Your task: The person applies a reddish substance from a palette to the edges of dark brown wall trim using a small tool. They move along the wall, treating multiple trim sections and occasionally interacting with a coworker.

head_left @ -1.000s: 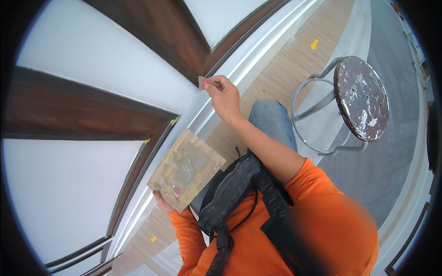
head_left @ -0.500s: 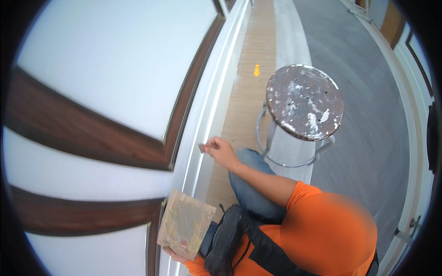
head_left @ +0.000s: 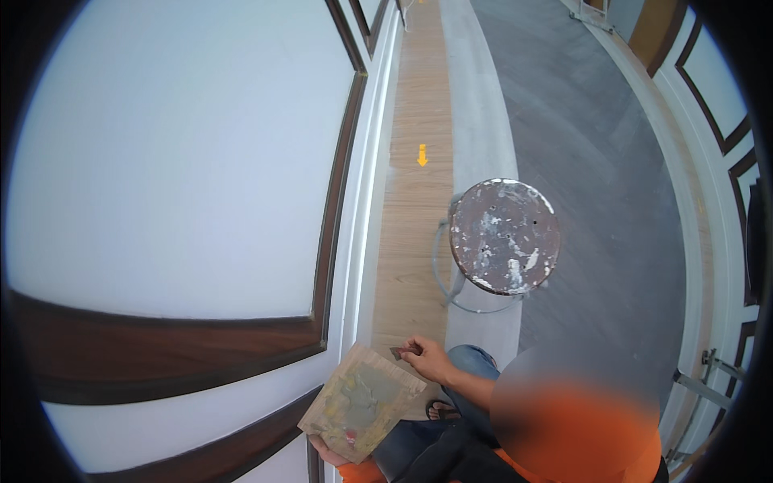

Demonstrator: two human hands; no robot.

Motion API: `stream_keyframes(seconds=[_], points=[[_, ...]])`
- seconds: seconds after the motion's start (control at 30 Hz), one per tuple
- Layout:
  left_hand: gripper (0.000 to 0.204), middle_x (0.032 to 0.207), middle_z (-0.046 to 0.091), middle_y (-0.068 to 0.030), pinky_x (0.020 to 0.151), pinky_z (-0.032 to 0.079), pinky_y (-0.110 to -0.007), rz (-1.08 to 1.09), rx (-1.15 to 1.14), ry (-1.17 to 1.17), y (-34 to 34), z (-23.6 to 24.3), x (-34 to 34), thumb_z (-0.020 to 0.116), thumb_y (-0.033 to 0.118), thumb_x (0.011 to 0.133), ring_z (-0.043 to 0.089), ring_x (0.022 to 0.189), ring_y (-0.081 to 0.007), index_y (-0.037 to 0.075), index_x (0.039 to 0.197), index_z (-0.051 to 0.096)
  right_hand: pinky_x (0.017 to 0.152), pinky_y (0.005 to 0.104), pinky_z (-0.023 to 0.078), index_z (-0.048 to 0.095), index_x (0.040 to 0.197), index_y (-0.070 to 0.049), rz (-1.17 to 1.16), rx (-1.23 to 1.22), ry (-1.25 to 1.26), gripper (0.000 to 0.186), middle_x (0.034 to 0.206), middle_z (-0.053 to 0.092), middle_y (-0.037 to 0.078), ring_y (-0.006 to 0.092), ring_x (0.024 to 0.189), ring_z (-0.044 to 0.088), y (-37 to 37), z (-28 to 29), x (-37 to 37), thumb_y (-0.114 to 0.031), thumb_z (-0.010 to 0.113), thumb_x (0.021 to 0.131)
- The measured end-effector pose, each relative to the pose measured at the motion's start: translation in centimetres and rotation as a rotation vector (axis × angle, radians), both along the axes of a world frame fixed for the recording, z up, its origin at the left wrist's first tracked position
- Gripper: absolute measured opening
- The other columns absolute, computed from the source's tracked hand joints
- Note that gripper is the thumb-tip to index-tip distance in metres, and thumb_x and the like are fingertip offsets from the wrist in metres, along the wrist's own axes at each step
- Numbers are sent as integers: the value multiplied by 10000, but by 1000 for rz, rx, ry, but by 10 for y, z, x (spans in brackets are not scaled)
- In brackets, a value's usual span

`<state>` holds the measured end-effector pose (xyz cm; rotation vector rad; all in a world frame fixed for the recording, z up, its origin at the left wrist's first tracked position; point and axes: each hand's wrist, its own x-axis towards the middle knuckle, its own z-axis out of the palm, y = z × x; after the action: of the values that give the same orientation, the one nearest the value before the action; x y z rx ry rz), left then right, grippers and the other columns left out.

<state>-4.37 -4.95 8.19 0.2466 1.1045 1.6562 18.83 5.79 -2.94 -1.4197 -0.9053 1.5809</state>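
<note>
My left hand [head_left: 324, 451] grips the lower edge of a square wooden board [head_left: 330, 400]. Grey filler paste [head_left: 366, 390] is smeared over its middle, with a small red spot low on it. Pinched between the fingers of my right hand [head_left: 428, 360] is a small flat scraper [head_left: 398, 352], mostly hidden by the fingers. It is just off the board's upper right edge, over the wood-look floor strip.
White wall panels with dark brown moulding [head_left: 332, 241] and a white skirting [head_left: 364, 201] run along the left. A paint-spattered round stool [head_left: 505, 235] stands ahead on the right. A yellow arrow [head_left: 422, 156] marks the wood-look floor [head_left: 415, 241]. Grey flooring [head_left: 596, 201] lies beyond.
My right hand with the scraper has come back from the skirting to beside the board. The view has shifted, so the stool and floor arrow appear lower.
</note>
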Motion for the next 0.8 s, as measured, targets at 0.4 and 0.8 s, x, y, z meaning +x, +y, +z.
stream_keyframes(seconds=[0.4,0.8], points=[[619,1286,621,-151,763,578,-360,-63,-288,-116,37,268,98,436,536,1014,652,893,-240,71,1419,496,491,282,497,694,948,-75,-506,-341,-63,72,733,658,36,126,581,592,-142,96,175,-116,697,889],[624,1449,527,-171,1045,471,-529,-260,-158,-205,113,331,334,391,513,1033,538,1280,-373,72,1468,462,468,327,468,630,926,-24,-738,-771,-607,214,745,628,70,167,558,568,-354,151,620,-234,669,940]])
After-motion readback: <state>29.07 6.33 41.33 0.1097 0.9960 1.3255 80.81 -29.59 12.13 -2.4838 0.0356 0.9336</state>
